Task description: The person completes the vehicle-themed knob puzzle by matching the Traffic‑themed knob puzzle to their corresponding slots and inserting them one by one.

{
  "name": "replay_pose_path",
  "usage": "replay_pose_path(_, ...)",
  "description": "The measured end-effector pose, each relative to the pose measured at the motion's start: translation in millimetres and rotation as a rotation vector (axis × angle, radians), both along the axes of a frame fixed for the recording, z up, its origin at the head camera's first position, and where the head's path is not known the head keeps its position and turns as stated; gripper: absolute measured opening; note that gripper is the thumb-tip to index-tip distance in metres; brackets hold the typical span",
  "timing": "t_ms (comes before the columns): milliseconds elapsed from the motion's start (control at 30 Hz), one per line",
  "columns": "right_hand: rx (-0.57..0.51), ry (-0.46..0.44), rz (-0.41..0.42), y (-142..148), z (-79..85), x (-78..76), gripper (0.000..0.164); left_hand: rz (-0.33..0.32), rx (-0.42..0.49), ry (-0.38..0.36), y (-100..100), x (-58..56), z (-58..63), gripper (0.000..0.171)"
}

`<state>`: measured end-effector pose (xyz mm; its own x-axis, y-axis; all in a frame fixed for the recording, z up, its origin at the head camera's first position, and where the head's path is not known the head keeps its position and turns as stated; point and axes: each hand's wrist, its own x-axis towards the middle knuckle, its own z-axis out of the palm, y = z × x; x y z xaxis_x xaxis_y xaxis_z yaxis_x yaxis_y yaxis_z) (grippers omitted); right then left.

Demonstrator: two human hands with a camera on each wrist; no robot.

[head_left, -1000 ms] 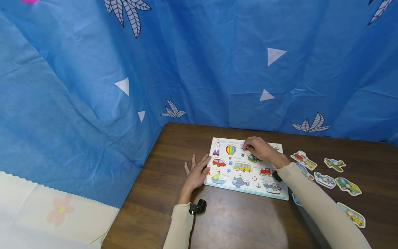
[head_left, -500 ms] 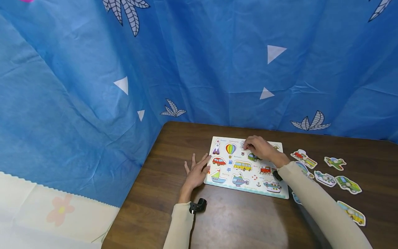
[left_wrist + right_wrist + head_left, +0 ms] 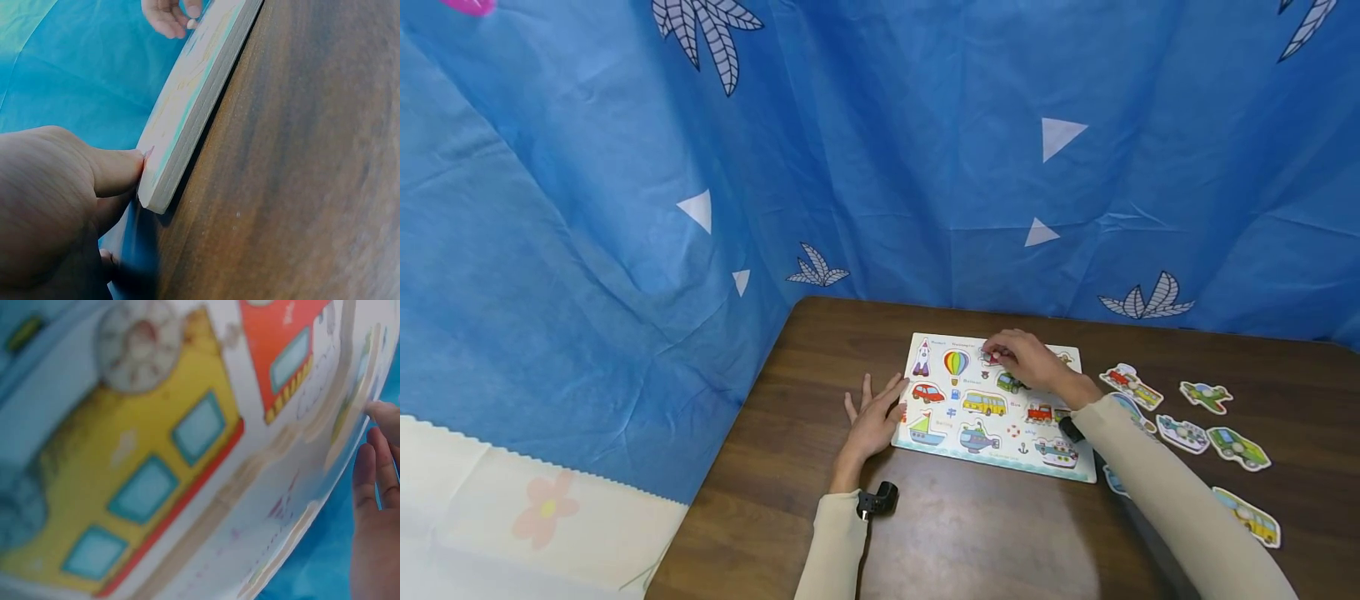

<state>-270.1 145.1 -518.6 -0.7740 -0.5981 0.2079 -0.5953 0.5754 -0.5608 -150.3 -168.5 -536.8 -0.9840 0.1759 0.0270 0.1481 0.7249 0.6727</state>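
Note:
A white wooden peg puzzle board (image 3: 955, 454) with printed vehicles lies on the brown table. My left hand (image 3: 872, 423) is spread at its left edge, fingertips touching the rim; in the left wrist view the left thumb (image 3: 119, 172) presses the board's corner. My right hand (image 3: 1026, 357) reaches over the board's upper part, pinching the red helicopter piece (image 3: 988, 359) at the helicopter spot. A small pale knob (image 3: 191, 24) shows at the right fingertips in the left wrist view. The right fingers partly cover the helicopter.
Several loose vehicle pieces lie right of the board, among them a train (image 3: 1131, 386), a plane (image 3: 1206, 397), a green truck (image 3: 1238, 448) and a yellow bus (image 3: 1249, 517). My right sleeve (image 3: 1180, 492) partly hides others. A blue curtain (image 3: 925, 167) hangs behind the table.
The right hand has shifted slightly left, and more of the red helicopter shows under its fingertips. The left hand stays at the board's edge.

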Motion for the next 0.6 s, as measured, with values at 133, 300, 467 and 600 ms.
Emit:
replay_pose_path(133,-0.046,-0.048,-0.017,8,3.1,2.4,0.026,-0.005,0.003,0.001,0,0.1,-1.1,0.047)
replay_pose_path(300,-0.066,-0.065,-0.046,24,12.5,6.6,0.028,-0.011,0.0,0.01,0,0.2,-0.8,0.047)
replay_pose_path(467,-0.049,-0.088,-0.117,42,19.1,11.6,0.026,-0.004,-0.011,0.004,-1,1.0,-0.1,0.047)
replay_pose_path(600,-0.033,-0.074,-0.149,63,20.5,15.1,0.024,-0.002,-0.01,0.002,0,1.1,-0.8,0.047)
